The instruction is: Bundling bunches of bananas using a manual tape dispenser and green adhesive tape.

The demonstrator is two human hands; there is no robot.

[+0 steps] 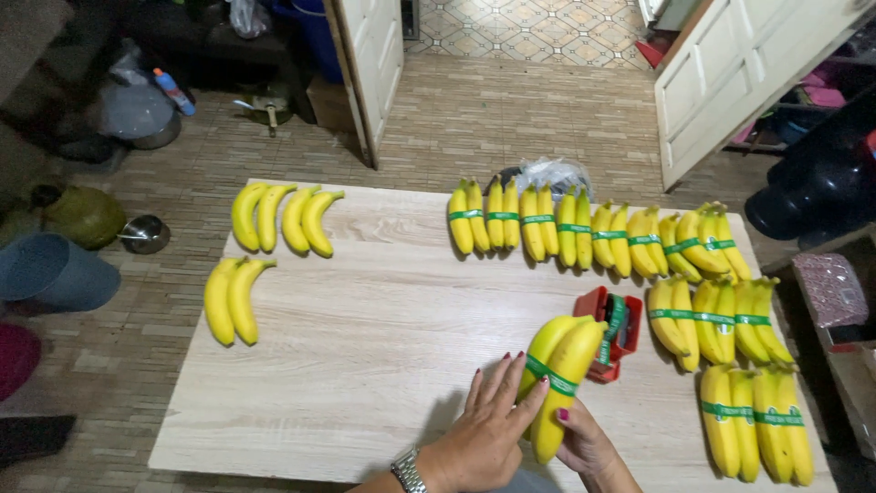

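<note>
Even, soft indoor light, fairly bright on the table (365,338). Daylight comes in through the doorway (520,27) far ahead of the hands (520,434). Soft shadow falls just left of the hands and under the bananas (561,374) they hold. No hard glare; mild sheen on the peels. Far-left floor corner (55,55) dim and murky. Focus sharp centre, slight wide-angle stretch at the edges.

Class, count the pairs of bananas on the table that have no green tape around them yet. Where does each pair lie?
3. Two untaped pairs lie side by side at the table's far left edge; the third lies nearer, below them. None seems hidden.
</note>
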